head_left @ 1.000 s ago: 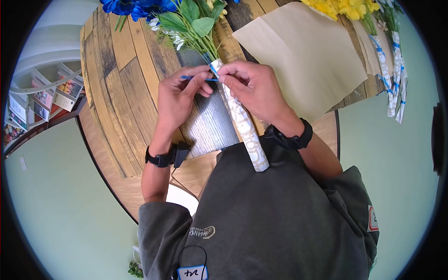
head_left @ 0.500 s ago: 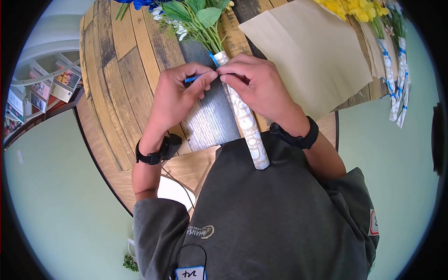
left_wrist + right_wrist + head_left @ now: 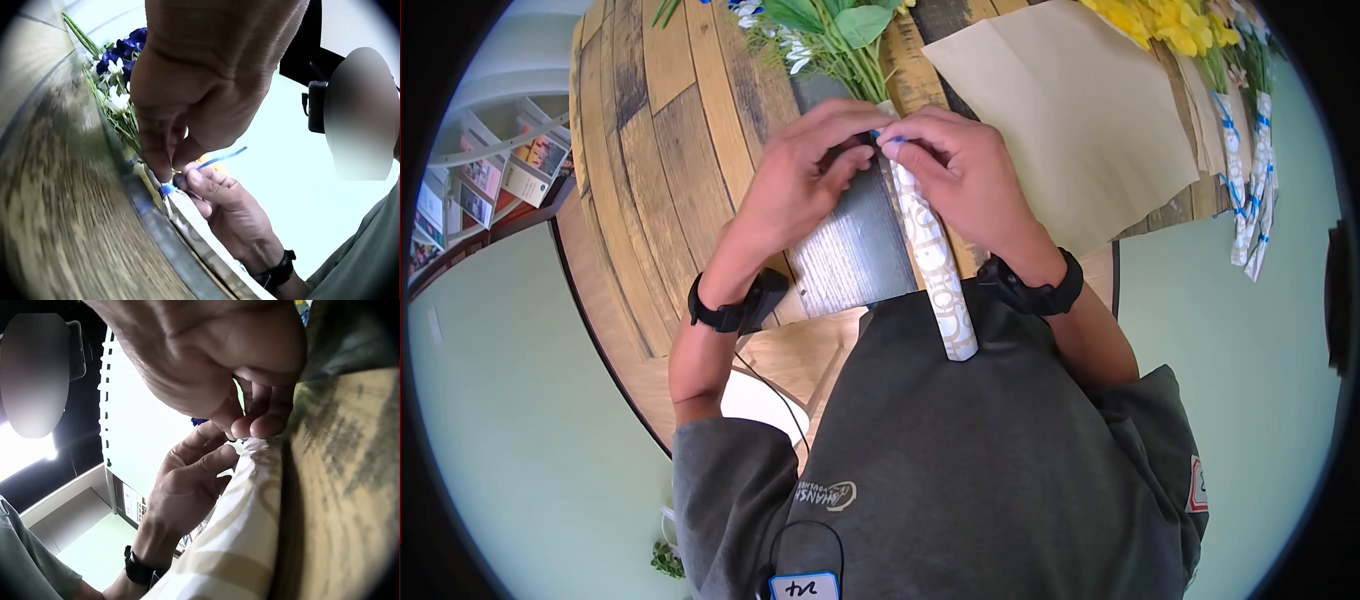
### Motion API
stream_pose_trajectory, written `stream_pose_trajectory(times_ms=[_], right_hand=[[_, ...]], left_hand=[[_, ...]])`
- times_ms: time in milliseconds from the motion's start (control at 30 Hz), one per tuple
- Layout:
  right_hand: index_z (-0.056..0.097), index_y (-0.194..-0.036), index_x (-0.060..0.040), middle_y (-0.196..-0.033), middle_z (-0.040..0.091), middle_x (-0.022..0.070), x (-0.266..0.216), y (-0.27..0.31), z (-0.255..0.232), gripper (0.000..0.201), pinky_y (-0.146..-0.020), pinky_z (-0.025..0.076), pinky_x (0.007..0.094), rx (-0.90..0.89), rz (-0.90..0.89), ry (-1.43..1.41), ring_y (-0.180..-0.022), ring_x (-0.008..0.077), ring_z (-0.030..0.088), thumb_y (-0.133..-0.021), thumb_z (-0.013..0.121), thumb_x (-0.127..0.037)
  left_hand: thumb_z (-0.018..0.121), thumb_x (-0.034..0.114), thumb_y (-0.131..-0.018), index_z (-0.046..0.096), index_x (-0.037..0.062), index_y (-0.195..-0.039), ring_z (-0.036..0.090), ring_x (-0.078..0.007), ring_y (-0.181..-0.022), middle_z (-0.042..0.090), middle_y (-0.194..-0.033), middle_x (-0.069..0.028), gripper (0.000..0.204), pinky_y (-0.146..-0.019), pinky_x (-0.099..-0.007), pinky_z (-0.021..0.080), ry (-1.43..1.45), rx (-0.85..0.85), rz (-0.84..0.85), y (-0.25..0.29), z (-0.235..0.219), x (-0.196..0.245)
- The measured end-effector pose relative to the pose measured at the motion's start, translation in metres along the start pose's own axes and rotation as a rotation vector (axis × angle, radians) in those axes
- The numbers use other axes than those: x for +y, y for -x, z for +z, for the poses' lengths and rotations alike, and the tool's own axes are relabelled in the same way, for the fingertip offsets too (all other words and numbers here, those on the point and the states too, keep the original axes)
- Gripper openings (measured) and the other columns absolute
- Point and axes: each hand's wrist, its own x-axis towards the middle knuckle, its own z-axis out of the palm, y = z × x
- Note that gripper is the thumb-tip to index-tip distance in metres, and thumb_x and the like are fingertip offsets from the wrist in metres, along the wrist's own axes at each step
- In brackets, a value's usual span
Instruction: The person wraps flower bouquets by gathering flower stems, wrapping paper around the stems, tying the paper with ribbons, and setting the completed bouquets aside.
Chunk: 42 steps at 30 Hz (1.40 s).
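Note:
A bouquet of artificial flowers (image 3: 815, 35) with green leaves and white blooms has its stems rolled in patterned white paper (image 3: 933, 265). The roll slants across the table edge, its lower end against the person's shirt. A blue ribbon (image 3: 165, 189) circles the top of the paper, with one loose end sticking out past the right fingers in the left wrist view. My right hand (image 3: 975, 180) pinches the ribbon at the roll's upper end. My left hand (image 3: 805, 185) bends over the same spot from the left, thumb and index finger apart, fingertips close to the ribbon.
A large brown paper sheet (image 3: 1070, 125) lies right of the roll on the wooden table (image 3: 685, 150). Yellow flowers (image 3: 1170, 25) and other wrapped stems (image 3: 1235, 165) lie at the far right, hanging past the edge. A rack of cards (image 3: 485, 185) stands at the left.
My left hand has moved from pinching the ribbon's free end on the left to the roll's upper end, its thumb and index finger parting. My right hand stays at the ribbon.

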Motion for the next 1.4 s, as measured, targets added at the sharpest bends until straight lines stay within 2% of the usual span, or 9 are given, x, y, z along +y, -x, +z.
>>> stream_pose_trajectory(times_ms=[100,300,367,567,633,767,967,1233,1400], right_hand=[[0.070,-0.099,0.0026,-0.081,0.066,0.0092,-0.001,0.000,0.000,0.013,-0.060,0.047,0.0293,-0.010,0.069,-0.088,-0.065,0.0163,0.059,-0.091,0.066,-0.006],[0.070,-0.099,0.0022,-0.079,0.066,0.0057,0.003,0.004,-0.001,0.011,-0.057,0.045,0.0260,-0.006,0.180,-0.183,-0.062,0.0103,0.056,-0.093,0.065,-0.006],[0.069,-0.103,-0.0001,-0.075,0.064,0.0004,0.002,0.004,-0.002,0.012,-0.056,0.044,0.0208,-0.028,0.151,-0.137,-0.062,0.0039,0.051,-0.097,0.063,-0.009],[0.068,-0.106,0.0023,-0.078,0.066,0.0015,0.003,0.006,0.000,0.015,-0.056,0.046,0.0200,-0.004,0.197,-0.179,-0.064,0.0042,0.055,-0.096,0.064,-0.009],[0.068,-0.106,0.0029,-0.078,0.065,0.0015,0.003,0.006,0.000,0.016,-0.056,0.046,0.0202,-0.003,0.218,-0.191,-0.064,0.0044,0.055,-0.096,0.064,-0.009],[0.067,-0.107,0.0046,-0.075,0.063,0.0015,0.002,0.005,-0.001,0.017,-0.057,0.047,0.0204,-0.001,0.250,-0.241,-0.064,0.0049,0.055,-0.096,0.064,-0.008],[0.066,-0.107,0.0046,-0.072,0.061,0.0022,0.003,0.003,-0.004,0.017,-0.058,0.047,0.0211,-0.023,0.254,-0.224,-0.063,0.0061,0.054,-0.097,0.062,-0.008],[0.065,-0.105,0.0048,-0.075,0.063,0.0036,0.004,0.003,-0.004,0.015,-0.058,0.047,0.0222,-0.020,0.274,-0.293,-0.064,0.0072,0.055,-0.097,0.062,-0.007],[0.064,-0.105,0.0045,-0.075,0.063,0.0034,0.006,0.003,-0.005,0.015,-0.058,0.047,0.0225,-0.048,0.308,-0.268,-0.063,0.0073,0.055,-0.097,0.062,-0.007]], left_hand=[[0.063,-0.007,-0.084,0.066,0.0039,-0.115,0.065,-0.0310,-0.097,0.065,-0.107,-0.0122,0.033,-0.084,-0.0372,0.052,-0.014,0.016,0.040,-0.002,0.004,-0.004],[0.066,0.000,-0.085,0.067,0.0028,-0.106,0.064,-0.0327,-0.088,0.064,-0.096,-0.0127,0.021,-0.076,-0.0386,0.051,-0.106,0.011,0.038,-0.003,0.009,-0.010],[0.067,0.001,-0.086,0.067,0.0024,-0.104,0.063,-0.0330,-0.085,0.064,-0.092,-0.0127,0.018,-0.075,-0.0387,0.051,-0.091,0.022,0.028,-0.002,0.012,-0.012],[0.065,0.001,-0.088,0.065,0.0001,-0.100,0.064,-0.0312,-0.079,0.063,-0.086,-0.0135,0.012,-0.071,-0.0377,0.050,-0.067,0.058,-0.054,0.002,0.016,-0.007],[0.064,0.000,-0.089,0.065,-0.0009,-0.100,0.064,-0.0283,-0.077,0.062,-0.085,-0.0132,0.011,-0.070,-0.0367,0.050,-0.004,0.029,-0.180,0.003,0.016,-0.003],[0.064,0.001,-0.089,0.066,-0.0009,-0.101,0.063,-0.0258,-0.075,0.062,-0.084,-0.0122,0.012,-0.069,-0.0354,0.050,0.027,0.048,-0.184,0.005,0.018,-0.003],[0.069,0.004,-0.089,0.071,0.0004,-0.100,0.063,-0.0244,-0.074,0.065,-0.084,-0.0112,0.013,-0.070,-0.0339,0.050,0.007,0.094,-0.047,0.005,0.021,-0.006],[0.067,0.005,-0.091,0.072,0.0016,-0.100,0.057,-0.0124,-0.060,0.065,-0.078,-0.0072,0.011,-0.057,-0.0283,0.047,0.065,0.030,-0.182,0.004,0.019,-0.008],[0.065,0.005,-0.093,0.072,0.0015,-0.105,0.055,-0.0093,-0.059,0.066,-0.078,-0.0057,0.014,-0.056,-0.0265,0.047,0.127,0.026,-0.230,0.007,0.016,-0.007]])
